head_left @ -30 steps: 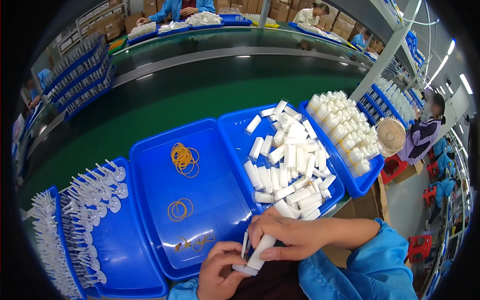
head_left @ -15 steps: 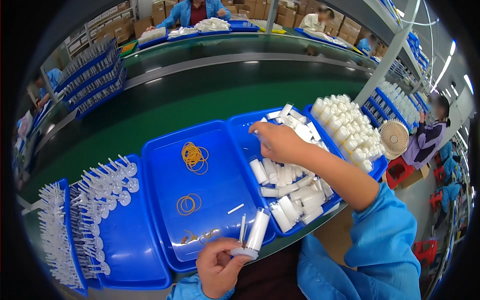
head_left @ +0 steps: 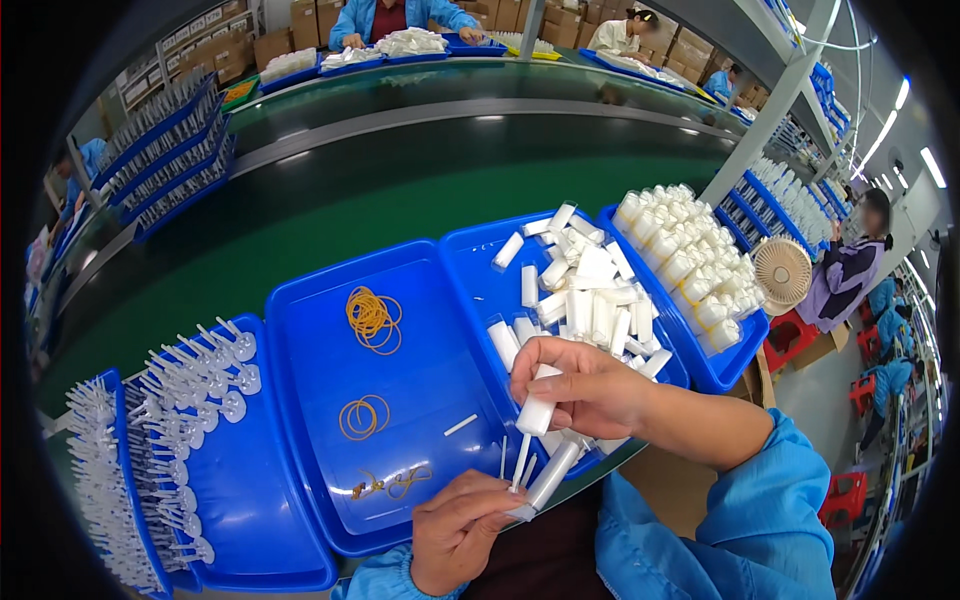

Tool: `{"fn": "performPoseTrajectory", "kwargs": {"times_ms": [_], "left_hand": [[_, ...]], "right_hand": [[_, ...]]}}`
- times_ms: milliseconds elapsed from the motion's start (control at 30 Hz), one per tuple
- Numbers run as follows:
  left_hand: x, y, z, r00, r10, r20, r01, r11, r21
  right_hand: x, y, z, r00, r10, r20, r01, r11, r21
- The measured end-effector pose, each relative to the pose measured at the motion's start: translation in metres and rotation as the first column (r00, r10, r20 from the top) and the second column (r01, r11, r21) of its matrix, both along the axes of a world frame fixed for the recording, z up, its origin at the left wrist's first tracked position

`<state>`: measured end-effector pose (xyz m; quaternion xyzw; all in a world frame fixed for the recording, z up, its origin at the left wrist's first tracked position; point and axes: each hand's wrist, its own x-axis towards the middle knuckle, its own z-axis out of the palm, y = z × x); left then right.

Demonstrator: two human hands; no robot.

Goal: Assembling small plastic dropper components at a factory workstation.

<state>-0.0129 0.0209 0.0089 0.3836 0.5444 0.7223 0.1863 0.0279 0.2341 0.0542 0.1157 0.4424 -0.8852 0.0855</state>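
Low at the front, my left hand [head_left: 462,535] is closed round the foot of a small part with thin upright white stems [head_left: 521,465]; its base is mostly hidden by my fingers. A white cylinder in a clear sleeve [head_left: 552,478] stands tilted on that same part. Just above, my right hand [head_left: 585,385] pinches another white cylinder [head_left: 537,410], its lower end at the top of one stem. Behind and beneath my right hand lies a blue tray [head_left: 470,250] heaped with loose white cylinders [head_left: 600,310].
Left of it, a blue tray [head_left: 290,330] holds yellow rubber bands [head_left: 372,318] and a loose white stick [head_left: 461,425]. Further left, trays carry clear stemmed parts [head_left: 205,390]. Bundled white cylinders [head_left: 690,260] fill the right tray, beside a fan [head_left: 782,272]. Beyond runs a green belt [head_left: 400,190]; people work around.
My right hand has come back from the far side of the cylinder tray to above my left hand, now with a white cylinder at the stem. My left hand still grips the stemmed part.
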Motion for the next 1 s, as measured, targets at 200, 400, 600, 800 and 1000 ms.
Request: {"fn": "performPoseTrajectory", "kwargs": {"times_ms": [200,400,600,800,1000], "left_hand": [[-0.006,-0.001,0.004,0.998,-0.002,-0.063,-0.004,0.996,-0.093],[-0.003,-0.004,-0.006,0.972,-0.091,-0.217,0.086,0.996,-0.032],[0.006,-0.008,0.011,0.995,-0.024,-0.099,0.012,0.992,-0.127],[0.003,-0.008,-0.010,1.000,0.017,-0.005,-0.017,0.999,-0.050],[-0.007,-0.013,-0.013,0.984,0.002,-0.179,-0.012,0.999,-0.053]], "right_hand": [[0.002,0.010,0.011,0.963,0.259,-0.075,-0.097,0.592,0.800],[0.013,0.011,0.016,0.974,0.226,0.034,-0.202,0.783,0.588],[0.027,-0.001,0.007,0.977,0.211,0.034,-0.210,0.921,0.328],[0.023,-0.016,0.008,0.915,0.386,-0.120,-0.170,0.637,0.751],[0.021,-0.019,-0.003,0.895,0.391,-0.215,-0.133,0.694,0.708]]}}
